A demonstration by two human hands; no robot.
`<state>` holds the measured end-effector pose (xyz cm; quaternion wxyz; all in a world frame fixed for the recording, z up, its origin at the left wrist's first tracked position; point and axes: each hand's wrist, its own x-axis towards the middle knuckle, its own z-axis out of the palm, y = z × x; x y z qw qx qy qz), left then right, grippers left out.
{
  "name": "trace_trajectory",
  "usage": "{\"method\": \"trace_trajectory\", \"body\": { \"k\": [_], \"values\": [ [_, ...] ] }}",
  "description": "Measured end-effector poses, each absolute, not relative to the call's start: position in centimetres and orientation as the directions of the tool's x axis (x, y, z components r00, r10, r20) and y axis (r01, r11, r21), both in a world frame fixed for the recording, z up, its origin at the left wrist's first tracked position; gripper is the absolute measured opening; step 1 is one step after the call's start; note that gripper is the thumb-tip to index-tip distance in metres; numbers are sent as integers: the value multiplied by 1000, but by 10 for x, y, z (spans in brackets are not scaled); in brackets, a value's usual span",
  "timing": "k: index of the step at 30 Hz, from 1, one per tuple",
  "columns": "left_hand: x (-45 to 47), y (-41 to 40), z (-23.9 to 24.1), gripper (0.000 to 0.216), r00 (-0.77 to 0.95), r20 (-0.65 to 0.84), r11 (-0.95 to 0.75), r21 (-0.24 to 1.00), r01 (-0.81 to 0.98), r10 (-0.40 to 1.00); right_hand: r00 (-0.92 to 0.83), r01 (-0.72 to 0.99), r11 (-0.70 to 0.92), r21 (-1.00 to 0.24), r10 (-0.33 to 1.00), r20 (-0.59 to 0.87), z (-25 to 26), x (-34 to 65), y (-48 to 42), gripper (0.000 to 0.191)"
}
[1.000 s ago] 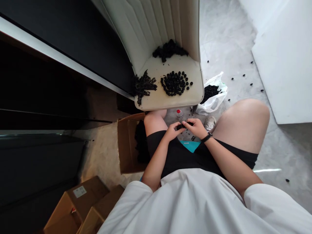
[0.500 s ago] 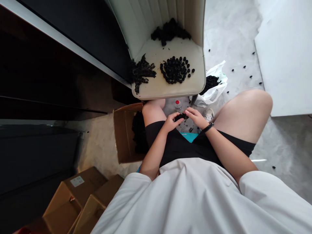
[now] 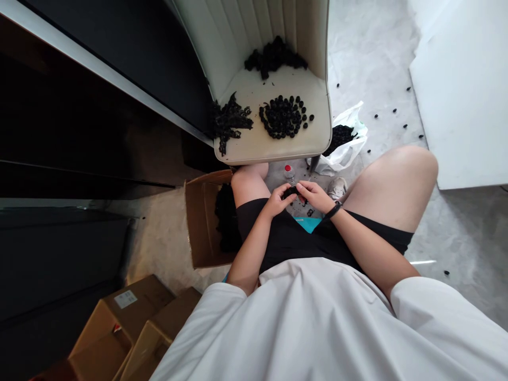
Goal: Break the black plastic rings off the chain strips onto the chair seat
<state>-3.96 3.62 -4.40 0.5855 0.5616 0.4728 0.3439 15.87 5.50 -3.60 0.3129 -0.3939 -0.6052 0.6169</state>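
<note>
Between my thighs, my left hand (image 3: pixel 278 201) is closed around a small black rubbery piece (image 3: pixel 291 192). My right hand (image 3: pixel 315 196) meets it from the other side, its thumb and fingers pinched on the same piece's edge. Fingers cover much of the piece, so its exact shape is hidden. Ahead, on the cream chair seat (image 3: pixel 273 151), lies a cluster of small round black parts (image 3: pixel 281 117), some with holes. A ragged black web of scrap (image 3: pixel 232 119) rests at the seat's left edge, and a dark heap of similar scrap (image 3: pixel 275 57) sits against the backrest.
An open cardboard box (image 3: pixel 202 222) with black material stands by my left knee. A white plastic bag (image 3: pixel 349 151) of black parts lies right of the chair. A red-capped bottle (image 3: pixel 288 170) stands beyond my hands. More boxes (image 3: pixel 135 307) are lower left; black bits dot the floor.
My right hand has shifted slightly left, closer to my left hand, and its fingers have closed further onto the black piece. The view has moved slightly.
</note>
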Motion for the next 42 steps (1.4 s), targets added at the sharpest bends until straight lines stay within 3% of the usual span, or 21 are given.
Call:
{"method": "trace_trajectory", "body": {
  "k": [4, 8, 16, 20, 24, 27, 30, 35, 42],
  "values": [
    [-40, 37, -44, 61, 380, -175, 138, 983, 124, 908, -463, 154, 19, -988, 885, -55, -36, 157, 53, 65],
    [-36, 38, -45, 67, 405, -217, 190, 976, 108, 888, -558, 156, 39, -987, 828, -56, -36, 154, 51, 65],
    [-37, 37, -50, 69, 402, -257, 275, 961, 12, 879, -596, -114, -303, -946, 783, -179, -41, 145, 44, 64],
    [-42, 36, -53, 73, 414, -257, 301, 953, -44, 873, -564, -201, -359, -912, 803, -192, -41, 143, 42, 64],
    [-42, 36, -52, 63, 362, -173, 145, 984, 103, 916, -568, -175, -355, -919, 799, -200, -40, 143, 43, 64],
    [-40, 39, -50, 54, 151, 38, -78, 960, 270, 988, -539, -169, -349, -922, 816, -210, -42, 144, 45, 65],
    [-39, 40, -48, 51, 57, 141, -152, 905, 397, 988, -508, -154, -339, -928, 833, -220, -45, 143, 46, 65],
    [-38, 34, -50, 66, 215, -84, 9, 945, 327, 973, -513, -124, -303, -945, 835, -200, -46, 142, 44, 66],
    [-41, 38, -54, 68, 286, -213, 163, 968, 190, 934, -544, -113, -252, -961, 825, -152, -41, 146, 44, 67]
  ]
}}
